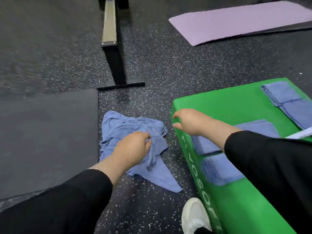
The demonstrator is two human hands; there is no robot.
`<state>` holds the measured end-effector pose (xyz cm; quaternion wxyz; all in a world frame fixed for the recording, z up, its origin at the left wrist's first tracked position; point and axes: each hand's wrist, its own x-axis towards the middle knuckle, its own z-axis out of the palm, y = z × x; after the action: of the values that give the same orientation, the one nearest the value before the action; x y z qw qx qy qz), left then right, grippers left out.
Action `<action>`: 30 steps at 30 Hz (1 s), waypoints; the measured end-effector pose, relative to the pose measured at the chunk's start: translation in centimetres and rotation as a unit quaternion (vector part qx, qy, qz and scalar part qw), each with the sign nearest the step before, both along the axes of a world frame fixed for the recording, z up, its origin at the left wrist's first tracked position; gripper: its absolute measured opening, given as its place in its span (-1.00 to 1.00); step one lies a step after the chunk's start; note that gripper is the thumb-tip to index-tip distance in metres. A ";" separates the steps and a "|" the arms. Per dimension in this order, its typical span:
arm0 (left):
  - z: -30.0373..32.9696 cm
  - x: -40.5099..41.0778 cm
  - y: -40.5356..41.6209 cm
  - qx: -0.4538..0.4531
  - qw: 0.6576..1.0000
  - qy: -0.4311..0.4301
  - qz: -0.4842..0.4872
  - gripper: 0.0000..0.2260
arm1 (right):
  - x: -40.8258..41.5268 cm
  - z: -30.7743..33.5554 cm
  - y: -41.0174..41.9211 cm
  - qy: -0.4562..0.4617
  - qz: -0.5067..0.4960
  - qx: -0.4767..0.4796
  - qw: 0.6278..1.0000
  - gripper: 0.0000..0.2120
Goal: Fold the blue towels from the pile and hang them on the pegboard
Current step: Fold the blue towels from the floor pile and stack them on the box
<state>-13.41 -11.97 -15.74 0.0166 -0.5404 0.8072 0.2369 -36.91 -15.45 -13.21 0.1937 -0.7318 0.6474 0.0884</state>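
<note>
A lilac exercise mat (pixel 239 21) lies flat on the speckled rubber floor (pixel 168 65) at upper right. A black metal stand (pixel 116 65) rises at centre, its crossbar foot just beside a dark grey mat (pixel 47 137). A green foam block (pixel 228 102) (white lettering along its side) occupies the lower right, a white shoe (pixel 194 215) touching its near edge.

**Surfaces: mostly matt, one shiny metal part**

Blue towels (pixel 133 132) are looking like soft matt cloth, crumpled. Floor (pixel 168 65) is showing as dark speckled rubber, slightly grainy. Green box (pixel 236 208) is reading as smooth vinyl with a faint sheen. Purple mat (pixel 236 21) is looking matt foam. Frame rail (pixel 109 26) is gleaming like polished metal.
</note>
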 end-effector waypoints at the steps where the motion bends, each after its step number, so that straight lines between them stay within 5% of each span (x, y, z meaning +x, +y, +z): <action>1: 0.1 2.5 -0.3 0.009 1.000 -0.024 0.005 -0.75 | 2.7 0.6 -0.6 0.009 0.027 0.021 0.999 -0.59; 7: -0.9 15.0 -0.2 0.127 0.981 -0.137 0.051 -0.74 | 14.2 -2.8 -3.5 0.054 0.106 0.088 0.989 -0.64; 13: -3.7 17.8 -0.8 0.143 0.982 -0.096 0.079 -0.69 | 17.3 -12.9 -2.6 0.067 0.080 0.157 0.982 -0.64; 17: -6.8 17.7 -1.1 0.128 0.985 -0.083 0.076 -0.69 | 17.5 -18.5 -1.3 0.074 0.096 0.130 0.984 -0.52; 24: -8.6 17.4 -1.9 0.141 0.984 -0.095 0.051 -0.68 | 19.8 -20.1 -2.1 -0.031 0.022 0.046 0.998 -0.75; 30: -7.4 17.8 -1.4 0.134 0.985 -0.084 0.068 -0.67 | 19.7 -19.5 -1.7 -0.005 -0.010 0.040 0.999 -0.80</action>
<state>4.40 -13.35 -23.18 0.1406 -0.6051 0.7253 0.2966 -17.17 -17.14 -32.72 0.2269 -0.7176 0.6493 0.1093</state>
